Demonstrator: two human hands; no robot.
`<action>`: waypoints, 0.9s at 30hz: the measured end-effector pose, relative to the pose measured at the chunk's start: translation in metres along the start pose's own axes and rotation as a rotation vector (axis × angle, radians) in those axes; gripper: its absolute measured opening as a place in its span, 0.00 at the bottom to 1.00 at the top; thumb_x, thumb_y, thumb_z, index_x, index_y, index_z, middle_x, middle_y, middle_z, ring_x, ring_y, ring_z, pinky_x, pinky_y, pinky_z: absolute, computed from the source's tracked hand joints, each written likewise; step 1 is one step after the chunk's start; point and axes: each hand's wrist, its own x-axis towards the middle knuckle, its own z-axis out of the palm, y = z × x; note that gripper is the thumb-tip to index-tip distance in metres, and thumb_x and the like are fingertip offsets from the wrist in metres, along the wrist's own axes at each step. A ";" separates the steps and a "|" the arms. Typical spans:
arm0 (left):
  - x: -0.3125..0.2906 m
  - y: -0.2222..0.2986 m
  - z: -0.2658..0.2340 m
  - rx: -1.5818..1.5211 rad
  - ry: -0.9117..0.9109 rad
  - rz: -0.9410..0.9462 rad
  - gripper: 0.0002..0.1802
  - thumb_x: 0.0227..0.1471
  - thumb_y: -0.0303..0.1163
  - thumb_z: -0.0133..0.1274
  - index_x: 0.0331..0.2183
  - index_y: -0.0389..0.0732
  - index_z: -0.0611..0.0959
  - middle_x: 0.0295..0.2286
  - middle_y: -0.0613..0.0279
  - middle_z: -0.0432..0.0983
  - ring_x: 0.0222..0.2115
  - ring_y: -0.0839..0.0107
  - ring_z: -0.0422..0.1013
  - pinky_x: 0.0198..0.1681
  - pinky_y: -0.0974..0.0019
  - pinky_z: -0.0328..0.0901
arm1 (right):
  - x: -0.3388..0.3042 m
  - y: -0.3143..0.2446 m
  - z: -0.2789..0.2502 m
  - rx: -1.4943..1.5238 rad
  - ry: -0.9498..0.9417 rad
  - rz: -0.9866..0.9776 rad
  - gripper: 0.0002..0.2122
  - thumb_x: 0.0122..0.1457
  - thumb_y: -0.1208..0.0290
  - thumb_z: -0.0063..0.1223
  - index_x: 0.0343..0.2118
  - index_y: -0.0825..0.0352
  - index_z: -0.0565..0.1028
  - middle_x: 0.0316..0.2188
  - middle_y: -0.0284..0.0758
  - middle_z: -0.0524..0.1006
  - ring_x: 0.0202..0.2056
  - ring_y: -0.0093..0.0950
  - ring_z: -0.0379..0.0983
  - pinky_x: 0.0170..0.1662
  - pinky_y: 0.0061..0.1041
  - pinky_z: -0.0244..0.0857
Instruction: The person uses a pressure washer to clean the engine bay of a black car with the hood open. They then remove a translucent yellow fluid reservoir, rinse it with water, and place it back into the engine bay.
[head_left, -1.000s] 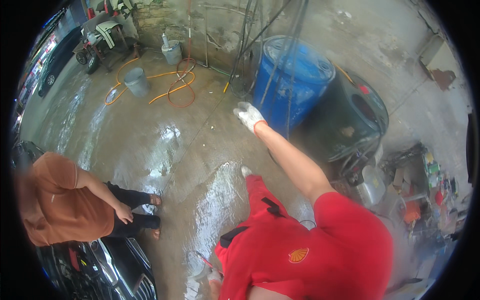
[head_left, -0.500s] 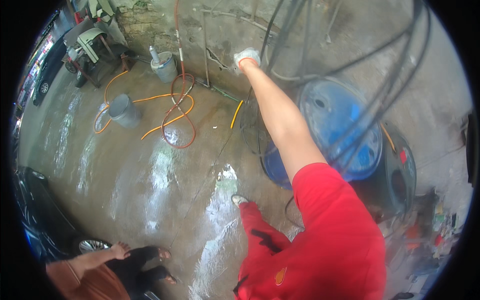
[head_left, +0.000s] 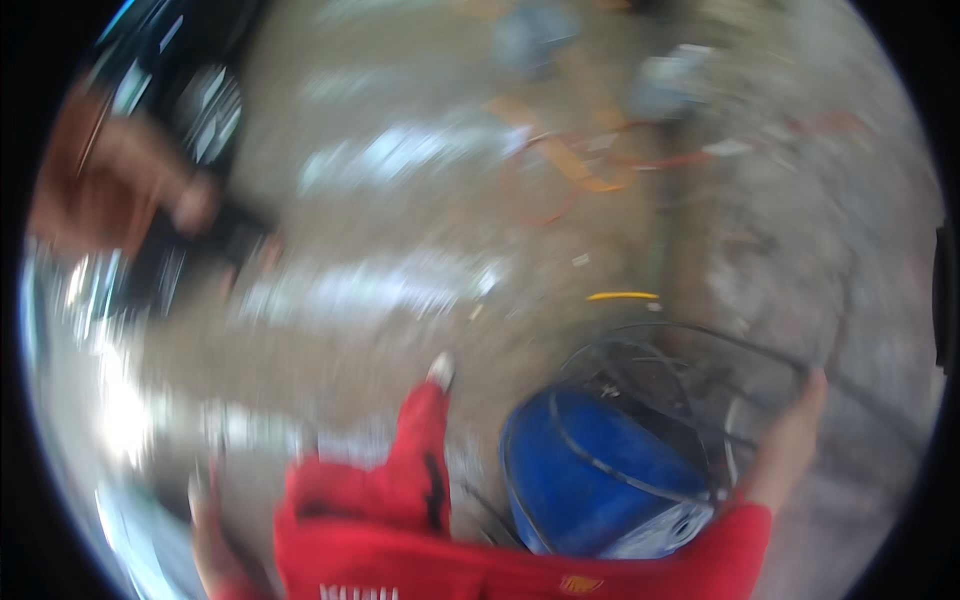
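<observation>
Black hose (head_left: 748, 346) slants down rightward by the right hand (head_left: 812, 392), grip impossible to tell.

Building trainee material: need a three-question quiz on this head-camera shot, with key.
1. What colour is the drum beside the wearer's right forearm?
2. True or false: the co-worker is on the picture's left side.
3. Which appears nearer the drum? A: the yellow strip; B: the grey bucket.

Key: 1. Blue. 2. True. 3. A.
</observation>
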 end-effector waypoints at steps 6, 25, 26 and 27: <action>-0.028 -0.101 -0.004 0.374 0.193 -0.348 0.28 0.60 0.52 0.56 0.53 0.43 0.86 0.40 0.40 0.85 0.44 0.43 0.82 0.46 0.46 0.72 | 0.030 -0.036 -0.003 0.105 0.009 0.002 0.19 0.67 0.56 0.53 0.54 0.60 0.82 0.56 0.29 0.78 0.53 0.27 0.76 0.58 0.36 0.68; -0.048 -0.220 -0.005 -0.282 0.582 -0.171 0.23 0.63 0.44 0.58 0.50 0.35 0.86 0.31 0.48 0.84 0.34 0.58 0.81 0.41 0.57 0.71 | -0.572 -0.428 0.005 1.670 -0.861 -0.169 0.19 0.65 0.52 0.60 0.47 0.64 0.82 0.45 0.30 0.79 0.47 0.27 0.72 0.54 0.34 0.66; -0.039 -0.231 -0.007 -0.398 0.506 -0.159 0.21 0.63 0.41 0.58 0.49 0.36 0.87 0.30 0.50 0.83 0.32 0.58 0.79 0.40 0.56 0.71 | -0.689 -0.457 -0.001 1.436 -0.945 -0.285 0.20 0.62 0.49 0.62 0.45 0.62 0.82 0.42 0.27 0.77 0.44 0.26 0.70 0.51 0.33 0.66; -0.032 -0.241 -0.002 -0.393 0.590 -0.076 0.20 0.63 0.40 0.58 0.49 0.36 0.86 0.30 0.50 0.82 0.31 0.58 0.79 0.39 0.55 0.71 | -0.812 -0.473 -0.011 1.345 -1.124 -0.395 0.19 0.64 0.53 0.59 0.49 0.63 0.79 0.46 0.30 0.76 0.48 0.26 0.70 0.54 0.32 0.65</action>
